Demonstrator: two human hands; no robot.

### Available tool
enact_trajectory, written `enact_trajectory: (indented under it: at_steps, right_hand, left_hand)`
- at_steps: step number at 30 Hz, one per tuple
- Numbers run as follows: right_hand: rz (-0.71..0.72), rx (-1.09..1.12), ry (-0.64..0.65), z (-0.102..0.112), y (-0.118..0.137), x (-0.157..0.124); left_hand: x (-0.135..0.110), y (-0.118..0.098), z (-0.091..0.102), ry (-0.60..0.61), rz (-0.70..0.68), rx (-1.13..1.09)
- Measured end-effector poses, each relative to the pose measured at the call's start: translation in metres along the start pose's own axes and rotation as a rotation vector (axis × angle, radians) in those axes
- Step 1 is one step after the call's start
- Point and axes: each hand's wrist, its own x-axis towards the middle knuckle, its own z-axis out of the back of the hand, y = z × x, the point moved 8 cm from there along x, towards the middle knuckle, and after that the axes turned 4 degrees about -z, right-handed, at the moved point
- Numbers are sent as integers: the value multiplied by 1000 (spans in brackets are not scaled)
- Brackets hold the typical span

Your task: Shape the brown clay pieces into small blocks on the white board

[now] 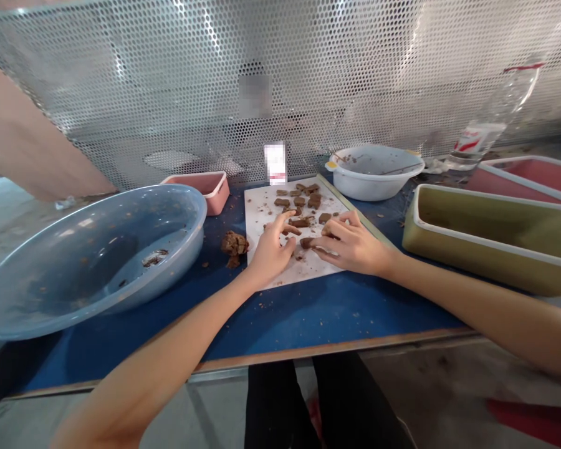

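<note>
My left hand (273, 247) rests over a white board (257, 206), its fingers stretched and thumb apart, close to a brown clay-like roll (302, 222). Across from it my right hand (355, 244) has bent fingers closed at a small brown clay-like piece (307, 242), whose end shows at the fingertips. Parts of that piece are hidden by the fingers. Several flat brown pieces (299, 202) lie in rough rows on the far part of the board, with crumbs around them. A crumbly brown lump (234, 244) sits at the board's left edge.
A large blue basin (187, 243) stands left, a small pink tray (219, 194) behind it. At back right are a white basin (369, 187), a leaning plastic bottle (479, 140) and a green planter box (472, 249). Perforated metal mesh (168, 81) closes off the table's back.
</note>
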Motion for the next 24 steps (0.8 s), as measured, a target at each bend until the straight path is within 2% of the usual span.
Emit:
enact_trajectory:
  at_steps: [7, 13, 24]
  right_hand:
    - [24, -47, 60, -15, 2, 1]
    - [26, -53, 64, -18, 2, 2]
    - [107, -200, 60, -15, 9, 2]
  left_hand:
    - [-1, 0, -6, -1, -90, 121]
    - [0, 3, -9, 24, -54, 128]
    - [-1, 1, -13, 20, -46, 49]
